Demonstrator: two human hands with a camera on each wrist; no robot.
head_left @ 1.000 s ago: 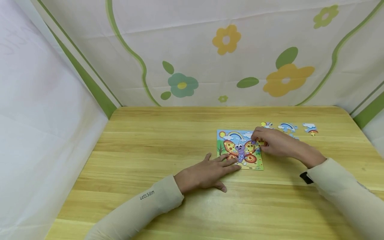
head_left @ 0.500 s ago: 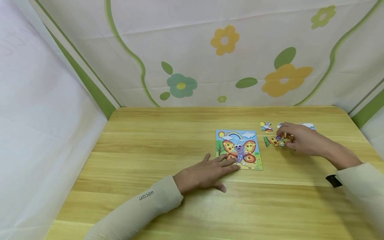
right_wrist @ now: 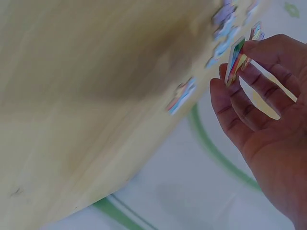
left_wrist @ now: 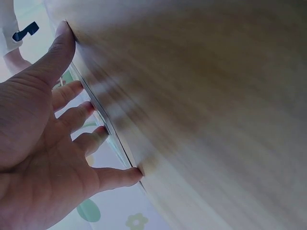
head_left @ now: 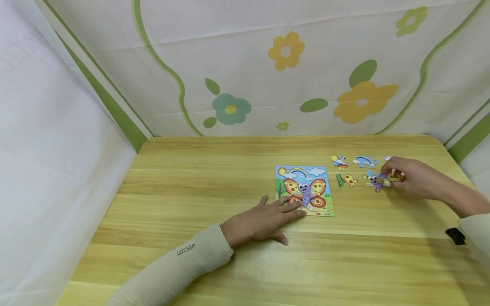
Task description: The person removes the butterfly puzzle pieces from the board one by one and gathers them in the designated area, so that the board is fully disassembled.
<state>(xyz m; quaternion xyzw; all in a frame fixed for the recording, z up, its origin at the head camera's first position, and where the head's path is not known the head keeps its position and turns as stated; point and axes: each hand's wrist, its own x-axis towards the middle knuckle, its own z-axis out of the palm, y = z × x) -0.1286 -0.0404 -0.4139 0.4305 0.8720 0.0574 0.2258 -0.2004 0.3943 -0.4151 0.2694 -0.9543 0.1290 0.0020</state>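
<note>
Here, puzzle board (head_left: 306, 189) partly under left hand (head_left: 264, 220), piece (right_wrist: 234, 61) in right hand (head_left: 423, 179).

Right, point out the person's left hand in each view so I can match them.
Head: below centre, slightly right; the left hand lies over the lower left of the butterfly picture.
Left wrist: fills the left side, thumb uppermost.
Right wrist: not in it; that is the right hand, pinching a puzzle piece.
Shared landmark: the wooden tabletop.
</note>
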